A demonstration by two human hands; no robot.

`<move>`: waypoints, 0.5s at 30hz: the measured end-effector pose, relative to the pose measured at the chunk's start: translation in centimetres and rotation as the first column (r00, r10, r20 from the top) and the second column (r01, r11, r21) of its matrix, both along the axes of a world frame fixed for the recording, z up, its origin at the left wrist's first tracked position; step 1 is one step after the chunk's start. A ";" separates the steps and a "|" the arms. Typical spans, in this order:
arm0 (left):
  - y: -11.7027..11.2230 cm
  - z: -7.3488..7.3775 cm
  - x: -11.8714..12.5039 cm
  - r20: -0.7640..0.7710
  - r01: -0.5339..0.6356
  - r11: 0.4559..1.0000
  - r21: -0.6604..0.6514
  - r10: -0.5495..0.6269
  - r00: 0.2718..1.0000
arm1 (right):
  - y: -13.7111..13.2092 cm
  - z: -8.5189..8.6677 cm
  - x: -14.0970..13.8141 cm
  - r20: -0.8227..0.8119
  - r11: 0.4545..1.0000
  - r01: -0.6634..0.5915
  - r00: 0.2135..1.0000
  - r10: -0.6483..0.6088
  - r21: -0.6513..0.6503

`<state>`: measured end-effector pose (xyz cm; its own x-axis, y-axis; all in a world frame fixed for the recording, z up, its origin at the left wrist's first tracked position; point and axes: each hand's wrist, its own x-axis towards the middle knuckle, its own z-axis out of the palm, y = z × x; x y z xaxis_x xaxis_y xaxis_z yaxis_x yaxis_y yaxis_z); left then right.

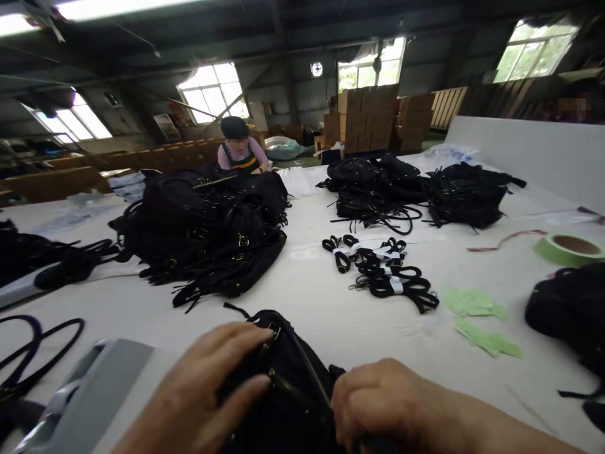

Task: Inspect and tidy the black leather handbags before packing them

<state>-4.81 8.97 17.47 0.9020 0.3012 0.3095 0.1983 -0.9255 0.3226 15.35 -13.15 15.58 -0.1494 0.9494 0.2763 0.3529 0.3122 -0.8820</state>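
My left hand [203, 384] is closed on the top edge of the black fabric bag [278, 384], with the fingers over it and the thumb below, next to a small brass-coloured fitting [273, 375]. My right hand [378, 403] lies curled against the bag's other side, but I can't tell whether it is really gripping. The bag sits at the near edge of the white work table [307, 334], between my hands, probably so that its top stays steady and faces me. Its lower part runs out of view, and my hands hide much of the rest.

Just beyond it, black straps [382, 271] lie in bundles with white paper bands, apparently banded to keep each bundle from tangling. Heaps of black bags [203, 227] sit to the far left and far right, seemingly grouped apart from the straps. Green paper slips [475, 302] and a roll of green masking tape [567, 248] lie on the right, within reach. A grey panel [89, 397] is cut off at the near left, and I can't make out what it belongs to. Across the table, a co-worker [239, 151] stands behind the heap, hands hidden.
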 end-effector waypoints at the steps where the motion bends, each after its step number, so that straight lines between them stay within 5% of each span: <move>1: -1.5 0.4 1.6 -0.111 0.141 0.990 -0.017 -0.142 0.984 | 0.0 0.2 -0.2 -0.009 1.000 -0.004 1.000 0.004 0.009; 5: -3.3 -1.7 5.2 -0.262 0.343 0.939 0.011 -0.328 0.908 | -0.8 0.3 0.1 -0.101 1.000 0.017 0.995 -0.014 0.020; 10: -0.4 -5.7 3.6 0.074 0.361 0.855 0.372 -0.415 0.907 | -2.6 -0.1 0.7 -0.213 0.987 0.162 0.965 -0.154 0.020; 15: -0.1 -4.9 0.0 0.130 0.290 0.832 0.472 -0.391 0.911 | -3.8 0.7 1.4 -0.352 0.953 0.250 0.888 -0.296 -0.171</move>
